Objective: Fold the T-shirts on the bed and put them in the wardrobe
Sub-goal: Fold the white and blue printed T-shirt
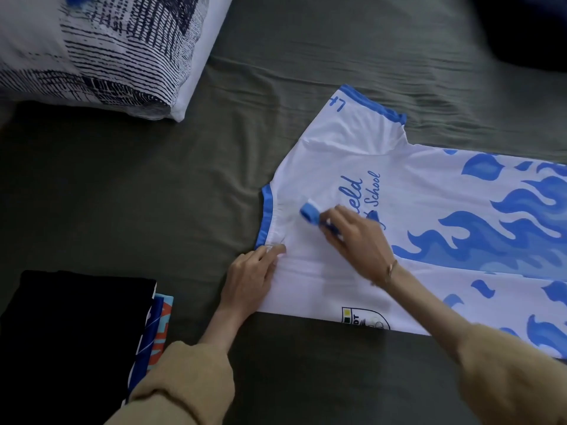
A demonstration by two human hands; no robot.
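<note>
folding the near sleeve in on a white t-shirt (pixel 429 210) with blue flames, spread on the bed (pixel 214 179).
right hand (pixel 356 237) pinches the blue sleeve cuff (pixel 308 211) over the chest; left hand (pixel 254 277), fingers straight and together, presses the shoulder fold. next, probably: lay the cuff flat, then fold the far side.

White T-shirt (pixel 429 210) w/ blue flame print, centre-right of frame:
- blue script on chest, runs sideways: "...eld" over "School". Start of both lines hidden by right hand (pixel 356 237).
- far sleeve (pixel 352 118), upper centre: blue handwritten mark, approx "L+", unclear.
- crest badge (pixel 365 319) at near edge, lower centre: letters "OT" legible, rest cut off by fold.

No other readable text in frame.
</note>
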